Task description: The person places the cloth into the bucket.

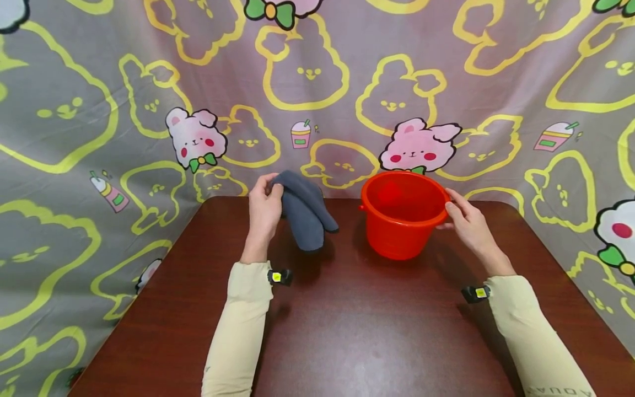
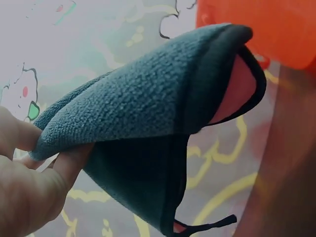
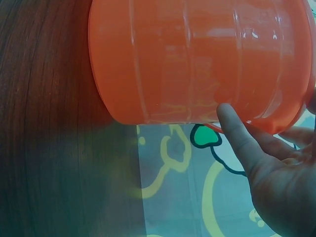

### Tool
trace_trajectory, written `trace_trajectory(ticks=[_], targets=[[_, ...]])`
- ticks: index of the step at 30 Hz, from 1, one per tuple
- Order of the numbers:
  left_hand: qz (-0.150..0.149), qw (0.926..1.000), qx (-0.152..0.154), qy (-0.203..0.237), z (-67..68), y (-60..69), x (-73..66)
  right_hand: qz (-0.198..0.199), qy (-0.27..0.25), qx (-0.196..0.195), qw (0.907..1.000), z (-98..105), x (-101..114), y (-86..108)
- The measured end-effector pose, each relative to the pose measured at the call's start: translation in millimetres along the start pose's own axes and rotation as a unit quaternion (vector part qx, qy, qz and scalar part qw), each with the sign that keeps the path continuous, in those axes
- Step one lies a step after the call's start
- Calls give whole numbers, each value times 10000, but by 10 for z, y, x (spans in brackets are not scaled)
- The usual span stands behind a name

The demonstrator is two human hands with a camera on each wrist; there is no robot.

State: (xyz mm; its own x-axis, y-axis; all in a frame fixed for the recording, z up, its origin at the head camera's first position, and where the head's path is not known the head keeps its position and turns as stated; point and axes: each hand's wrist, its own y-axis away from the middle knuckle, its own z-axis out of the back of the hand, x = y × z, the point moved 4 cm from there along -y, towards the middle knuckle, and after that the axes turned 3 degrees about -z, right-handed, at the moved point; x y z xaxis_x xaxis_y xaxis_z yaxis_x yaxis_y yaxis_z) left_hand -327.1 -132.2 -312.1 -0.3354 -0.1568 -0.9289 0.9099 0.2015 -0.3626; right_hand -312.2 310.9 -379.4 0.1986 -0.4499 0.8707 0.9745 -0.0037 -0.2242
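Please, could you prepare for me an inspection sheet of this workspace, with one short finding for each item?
Surface: dark brown table with wood grain and a glossy patch of light.
Job's things: grey-blue cloth, folded and drooping, dark-edged, pink showing in the left wrist view; red bucket, mouth upward.
Clutter: nothing seen.
Left hand: pinches the cloth near its upper end.
Right hand: holds the bucket at its right rim.
Cables: nothing seen.
Surroundings: greyish curtain with cartoon animals and drink cups, behind and beside the table.
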Motion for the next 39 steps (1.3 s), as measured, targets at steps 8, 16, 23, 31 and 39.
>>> trace_trajectory(ticks=[8, 16, 23, 31, 39], targets=[[-278, 9970, -189, 696, -148, -16, -245, 73, 10, -35, 10000, 7, -8, -3], [-646, 9865, -132, 1501, -338, 15, -468, 130, -7, -18, 9999, -4, -14, 3], [-839, 9677, -54, 2379, -530, 64, -653, 33, -15, -12, 10000, -7, -6, 4], [-963, 9569, 180, 2736, -857, 113, -754, 17, 91, -21, 10000, 8, -2, 9], [-729, 9447, 578, 3146, -1301, 141, -784, 223, 28, -2, 9997, 14, -53, -16]])
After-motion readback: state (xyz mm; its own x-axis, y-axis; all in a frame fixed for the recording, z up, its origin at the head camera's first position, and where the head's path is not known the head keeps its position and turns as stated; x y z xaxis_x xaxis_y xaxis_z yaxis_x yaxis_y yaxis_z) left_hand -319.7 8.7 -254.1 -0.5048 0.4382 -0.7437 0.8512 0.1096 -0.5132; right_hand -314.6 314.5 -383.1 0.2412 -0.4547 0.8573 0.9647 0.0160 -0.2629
